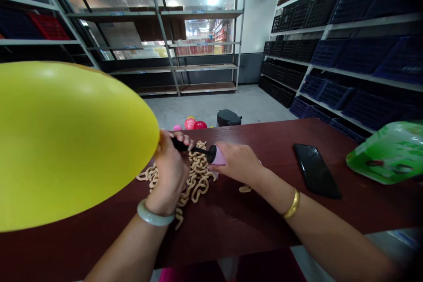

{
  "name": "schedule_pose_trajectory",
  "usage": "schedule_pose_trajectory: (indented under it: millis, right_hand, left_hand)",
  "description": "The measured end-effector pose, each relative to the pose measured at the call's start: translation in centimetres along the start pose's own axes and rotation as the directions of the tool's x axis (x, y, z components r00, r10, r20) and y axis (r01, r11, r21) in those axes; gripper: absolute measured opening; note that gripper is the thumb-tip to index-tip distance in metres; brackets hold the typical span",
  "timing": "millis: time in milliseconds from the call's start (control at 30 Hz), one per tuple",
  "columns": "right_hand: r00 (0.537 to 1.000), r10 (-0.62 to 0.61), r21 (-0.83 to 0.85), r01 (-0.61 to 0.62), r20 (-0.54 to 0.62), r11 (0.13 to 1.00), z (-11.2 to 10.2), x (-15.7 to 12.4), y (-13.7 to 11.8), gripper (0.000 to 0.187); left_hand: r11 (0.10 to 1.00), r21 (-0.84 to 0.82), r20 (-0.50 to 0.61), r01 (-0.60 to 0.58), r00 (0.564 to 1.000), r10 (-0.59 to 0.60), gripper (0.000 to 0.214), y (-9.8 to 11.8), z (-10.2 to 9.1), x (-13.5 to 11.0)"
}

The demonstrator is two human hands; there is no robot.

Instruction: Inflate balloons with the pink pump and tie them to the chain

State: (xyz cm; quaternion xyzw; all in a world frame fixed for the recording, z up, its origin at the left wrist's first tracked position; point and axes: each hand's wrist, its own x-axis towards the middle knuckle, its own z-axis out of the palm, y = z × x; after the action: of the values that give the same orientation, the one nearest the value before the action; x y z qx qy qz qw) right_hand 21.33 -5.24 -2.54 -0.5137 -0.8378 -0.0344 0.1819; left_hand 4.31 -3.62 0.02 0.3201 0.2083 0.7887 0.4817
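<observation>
A large inflated yellow balloon (pixel 72 141) fills the left side, its narrow end at my left hand (pixel 172 167). That hand is closed round the balloon's neck and the black end of a hand balloon pump (pixel 218 157). My right hand (pixel 236 163) wraps round the pump's pink barrel. A thin black rod shows between the two hands. Below them a pile of beige, curled, worm-like pieces (pixel 197 176) lies on the dark red table (pixel 251 224); their exact kind I cannot tell. The join of balloon and pump is hidden by my left fingers.
To the right lie a black phone (pixel 315 169) and a green plastic package (pixel 386 154). Beyond the table are small balloons (pixel 200 125) and a dark grey object (pixel 228 117). Metal shelves (pixel 208 68) stand behind, and dark crates (pixel 350 55) fill racks at right.
</observation>
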Motion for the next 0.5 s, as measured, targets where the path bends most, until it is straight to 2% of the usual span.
schedule_pose_trajectory:
  millis: [133,233,367,500]
  right_hand:
    - [1.0,-0.006,-0.054,0.006,0.002,0.999,0.2,0.2,1.4,0.057]
    - [1.0,-0.014,-0.088,0.012,-0.023,0.996,-0.1,0.2,2.0,0.055]
    - [1.0,-0.019,-0.118,0.016,-0.022,0.993,-0.7,0.0,2.2,0.052]
    - [1.0,0.002,-0.14,-0.004,-0.011,0.99,-0.7,-0.2,1.5,0.052]
  left_hand:
    - [0.997,0.003,-0.078,-0.079,0.994,0.079,0.027,2.5,-2.1,3.0]
    - [0.996,-0.009,-0.135,-0.084,0.987,0.082,0.027,3.3,-2.9,4.2]
    - [0.995,-0.025,-0.139,-0.093,0.986,0.089,0.027,2.3,-2.8,3.7]
    - [0.997,-0.026,-0.099,-0.067,0.993,0.064,0.025,0.3,-2.0,1.9]
